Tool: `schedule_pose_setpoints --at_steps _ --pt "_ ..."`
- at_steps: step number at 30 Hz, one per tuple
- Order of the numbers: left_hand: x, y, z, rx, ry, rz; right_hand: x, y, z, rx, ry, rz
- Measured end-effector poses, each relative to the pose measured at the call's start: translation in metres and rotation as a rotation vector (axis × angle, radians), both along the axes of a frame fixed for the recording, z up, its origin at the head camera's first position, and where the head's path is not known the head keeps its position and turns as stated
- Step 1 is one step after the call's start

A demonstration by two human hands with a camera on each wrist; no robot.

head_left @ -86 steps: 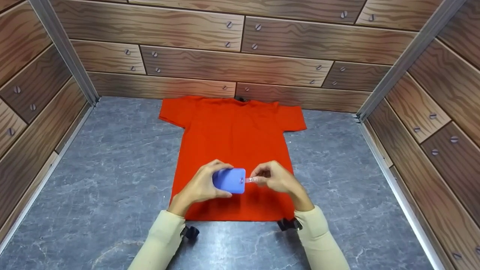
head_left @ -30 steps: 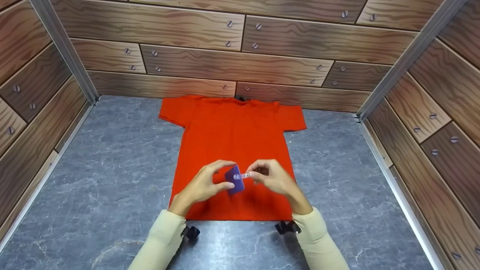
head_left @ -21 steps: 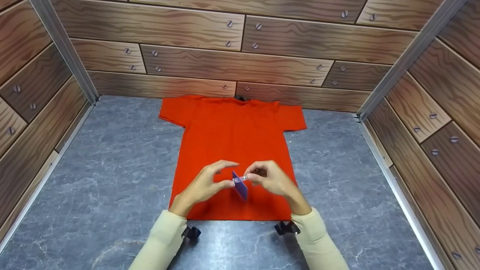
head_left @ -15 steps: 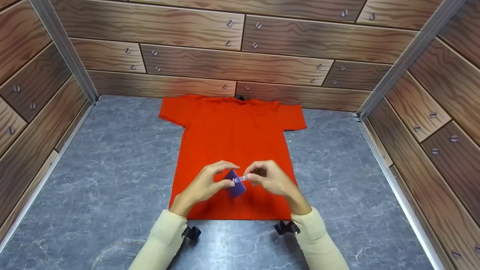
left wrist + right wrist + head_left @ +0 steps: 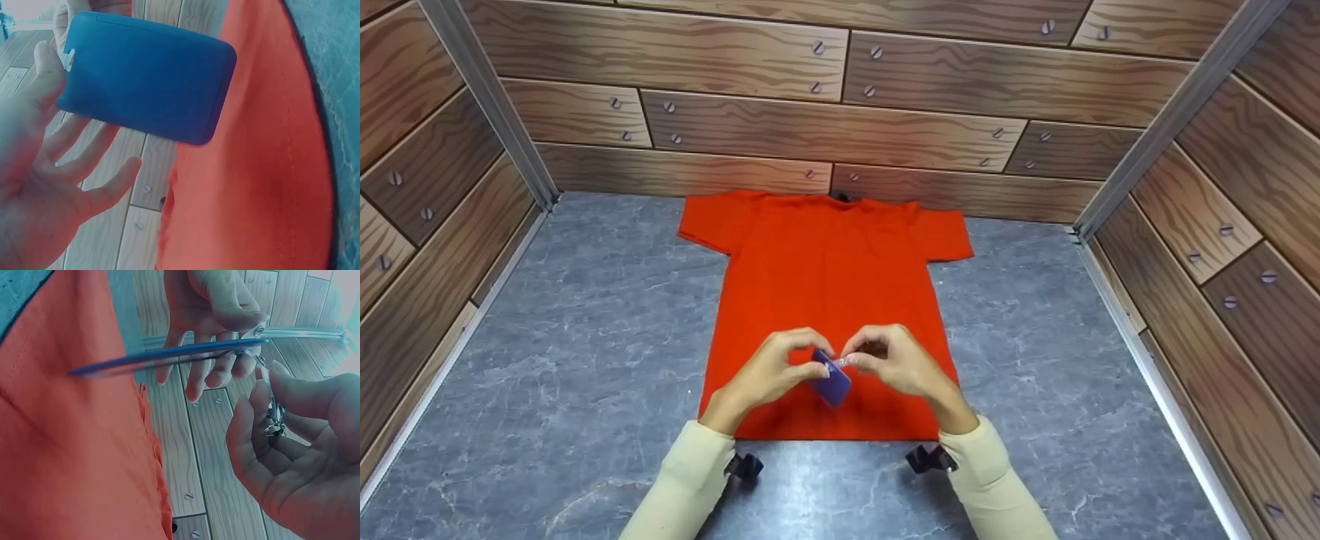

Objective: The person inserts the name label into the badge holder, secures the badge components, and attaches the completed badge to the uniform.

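Note:
A blue badge holder (image 5: 834,388) is held in the air over the lower part of an orange-red T-shirt (image 5: 829,277). My left hand (image 5: 769,375) pinches it at its slotted short edge, thumb beside the slot; the other fingers are spread in the left wrist view, where the holder (image 5: 152,79) shows its broad face. A clear strap with a snap button (image 5: 259,331) passes by the slot. My right hand (image 5: 904,364) pinches this strap between thumb and fingers, and a metal clip (image 5: 274,430) hangs from it inside the palm.
The T-shirt lies spread flat, sleeves toward the back, on a grey marbled tabletop (image 5: 607,322). Wood-patterned walls (image 5: 735,120) stand behind and on both sides, with metal strips (image 5: 1177,120) at the corners. Dark wrist devices (image 5: 746,466) sit at both cuffs.
The badge holder has turned from face-up to edge-on and now tilts downward. My left hand has shifted from its sides to its slotted edge. My right hand has come closer to the left.

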State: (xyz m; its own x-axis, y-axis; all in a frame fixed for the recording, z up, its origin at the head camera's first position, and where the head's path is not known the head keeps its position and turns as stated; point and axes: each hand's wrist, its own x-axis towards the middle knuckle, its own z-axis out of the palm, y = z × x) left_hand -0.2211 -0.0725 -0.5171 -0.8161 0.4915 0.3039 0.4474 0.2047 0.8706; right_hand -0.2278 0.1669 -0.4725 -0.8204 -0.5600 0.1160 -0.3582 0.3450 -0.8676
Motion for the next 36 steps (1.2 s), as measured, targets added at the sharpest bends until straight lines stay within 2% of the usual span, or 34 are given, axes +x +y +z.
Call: schedule_pose_setpoints --at_steps 5,13,20,36 --pt "-0.0003 0.0007 0.0002 0.002 -0.008 -0.002 0.0024 -0.0022 0.0005 -0.028 0.019 0.012" --pt "0.0019 0.0014 0.0033 -0.025 -0.008 0.016 0.0014 -0.0019 0.0000 -0.065 0.012 0.016" --pt "0.0025 0.0016 0.0032 -0.038 -0.003 0.026 0.0022 -0.0007 0.0018 -0.084 -0.002 0.051" --pt "0.0041 0.0041 0.0050 -0.054 0.017 -0.002 0.0025 -0.0070 -0.0002 -0.140 0.038 -0.001"
